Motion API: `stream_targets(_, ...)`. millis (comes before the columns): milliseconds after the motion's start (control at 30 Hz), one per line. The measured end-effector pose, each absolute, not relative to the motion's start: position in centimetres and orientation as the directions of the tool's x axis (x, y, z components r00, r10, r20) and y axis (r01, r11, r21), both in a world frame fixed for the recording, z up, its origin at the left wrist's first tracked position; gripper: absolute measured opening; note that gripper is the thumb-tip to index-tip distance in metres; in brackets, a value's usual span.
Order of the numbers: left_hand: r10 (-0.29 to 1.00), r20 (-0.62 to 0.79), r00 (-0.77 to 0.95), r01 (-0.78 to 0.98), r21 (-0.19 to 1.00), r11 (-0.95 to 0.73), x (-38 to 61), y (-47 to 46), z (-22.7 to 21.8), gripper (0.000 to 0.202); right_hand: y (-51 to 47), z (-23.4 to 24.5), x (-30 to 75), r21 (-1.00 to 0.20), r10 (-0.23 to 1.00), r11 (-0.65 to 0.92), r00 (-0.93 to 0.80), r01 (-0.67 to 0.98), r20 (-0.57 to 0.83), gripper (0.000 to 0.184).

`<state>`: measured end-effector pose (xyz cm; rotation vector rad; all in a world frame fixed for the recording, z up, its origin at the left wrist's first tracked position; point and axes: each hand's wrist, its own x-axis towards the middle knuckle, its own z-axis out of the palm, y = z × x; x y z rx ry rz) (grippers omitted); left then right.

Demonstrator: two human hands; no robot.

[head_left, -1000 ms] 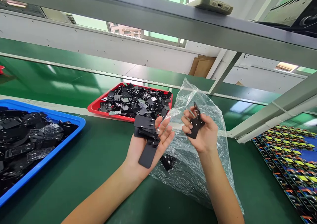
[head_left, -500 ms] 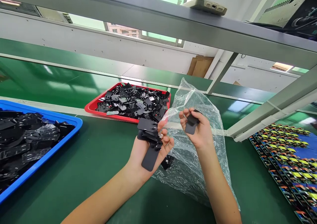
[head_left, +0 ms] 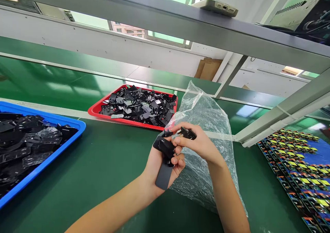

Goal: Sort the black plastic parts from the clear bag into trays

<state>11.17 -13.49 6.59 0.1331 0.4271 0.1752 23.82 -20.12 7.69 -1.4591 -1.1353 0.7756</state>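
My left hand (head_left: 154, 164) is curled around several flat black plastic pieces (head_left: 164, 176), which lie across its palm and fingers. My right hand (head_left: 199, 143) is closed on a small black plastic piece (head_left: 189, 133), and its thumb and forefinger meet the left hand's fingertips beside the held stack. What exactly the right fingertips pinch is partly hidden. Under and behind both hands spreads a clear plastic bag (head_left: 206, 112). Just beyond them, a red tray (head_left: 96, 112) is heaped with similar black pieces (head_left: 144, 106).
On the left is a blue tray (head_left: 74, 124) of larger black plastic parts (head_left: 28, 140). Stacked circuit boards (head_left: 296, 167) with yellow components line the right side. A grey shelf (head_left: 165, 20) crosses overhead, bearing a phone (head_left: 219, 7). A metal post (head_left: 283, 109) slants down at right.
My right hand has come left and down to meet the left hand, turning over with its piece. The left hand has shifted slightly right and down, still holding its stack.
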Motion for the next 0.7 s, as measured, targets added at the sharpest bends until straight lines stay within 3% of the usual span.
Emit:
stream_targets(300,0.187,-0.432,0.882,-0.128,0.161,0.979,12.1,-13.3,5.3,0.03,-20.0,7.8,23.6,-0.961,0.922,-0.014,0.375,0.277,0.095,0.018)
stream_targets(500,0.346,-0.515,0.784,-0.249,0.25,0.936,12.8,-12.6,5.5,0.026,-21.0,8.3,22.8,-0.847,0.872,-0.032,0.428,0.53,0.235,0.016)
stream_targets(700,0.356,-0.482,0.801,-0.24,0.286,0.928,12.5,-12.3,6.5,0.025,-21.9,8.9,21.9,-0.708,0.875,-0.048,0.372,0.705,0.311,0.02)
